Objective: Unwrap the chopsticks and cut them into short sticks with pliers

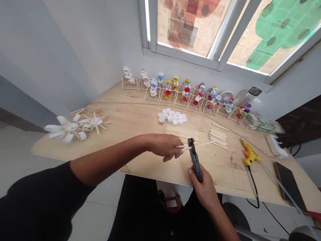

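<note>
My left hand (pixel 165 146) pinches thin wooden sticks (pixel 204 144) that point to the right above the table. In my right hand (pixel 204 185) are dark pliers (pixel 195 159), held upright by the handles. Their jaws are at the sticks, just right of my left fingertips; whether they bite into the wood I cannot tell. Beneath my hands lies a row of long sticks (pixel 183 133). A pile of shorter cut sticks (pixel 218 138) rests to the right. White bottle caps (pixel 172 116) sit in a cluster behind the long sticks.
Stick frames with coloured cap wheels (pixel 185 93) line the back edge. White cap wheels on stick spokes (pixel 71 127) lie at left. At right are a yellow glue gun (pixel 249 153), its cord, a black phone (pixel 289 184), a power strip (pixel 277 146) and a bagged stick bundle (pixel 264 123).
</note>
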Motion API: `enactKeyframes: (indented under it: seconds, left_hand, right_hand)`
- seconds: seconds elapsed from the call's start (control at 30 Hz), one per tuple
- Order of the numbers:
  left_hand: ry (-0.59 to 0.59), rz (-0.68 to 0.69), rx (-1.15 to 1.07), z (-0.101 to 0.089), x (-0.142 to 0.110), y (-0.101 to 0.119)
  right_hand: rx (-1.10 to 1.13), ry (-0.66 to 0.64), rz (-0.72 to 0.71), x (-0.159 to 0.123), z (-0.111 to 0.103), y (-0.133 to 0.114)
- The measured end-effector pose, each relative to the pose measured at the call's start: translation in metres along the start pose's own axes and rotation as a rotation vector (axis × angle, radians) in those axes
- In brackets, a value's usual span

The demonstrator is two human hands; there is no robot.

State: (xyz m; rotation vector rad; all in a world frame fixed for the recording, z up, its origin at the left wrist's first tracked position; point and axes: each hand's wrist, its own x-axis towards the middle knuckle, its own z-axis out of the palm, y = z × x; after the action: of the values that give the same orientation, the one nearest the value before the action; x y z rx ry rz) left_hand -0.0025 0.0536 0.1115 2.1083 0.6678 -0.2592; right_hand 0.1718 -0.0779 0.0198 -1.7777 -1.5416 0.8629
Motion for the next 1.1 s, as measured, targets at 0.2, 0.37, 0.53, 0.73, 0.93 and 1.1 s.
enactKeyframes:
  seconds: [0.2, 0.37, 0.53, 0.73, 0.93, 1.1]
  left_hand:
    - [-0.017, -0.001, -0.016, -0.0008, -0.0002, 0.0004]
    - [-0.024, 0.028, -0.05, -0.0007, -0.0011, -0.0007]
    - [-0.058, 0.09, -0.145, -0.0009, -0.0015, -0.0048]
    - [-0.089, 0.115, -0.23, -0.0003, -0.0021, -0.0062]
    - [-0.101, 0.11, -0.29, 0.0003, -0.0038, -0.0033]
    - [-0.118, 0.097, -0.299, 0.0001, -0.0039, -0.0024]
  right_hand:
    - [0.0, -0.029, 0.003, 0.0, -0.001, 0.0001]
    - [0.019, -0.049, 0.016, -0.0006, -0.0013, 0.001]
    - [0.057, -0.059, -0.001, -0.0018, -0.0028, 0.0002]
    - [0.079, -0.089, -0.016, -0.0041, -0.0041, -0.0009]
    - [0.083, -0.102, 0.011, -0.0051, -0.004, -0.0021]
    - [0.072, -0.104, 0.021, -0.0065, -0.0044, -0.003]
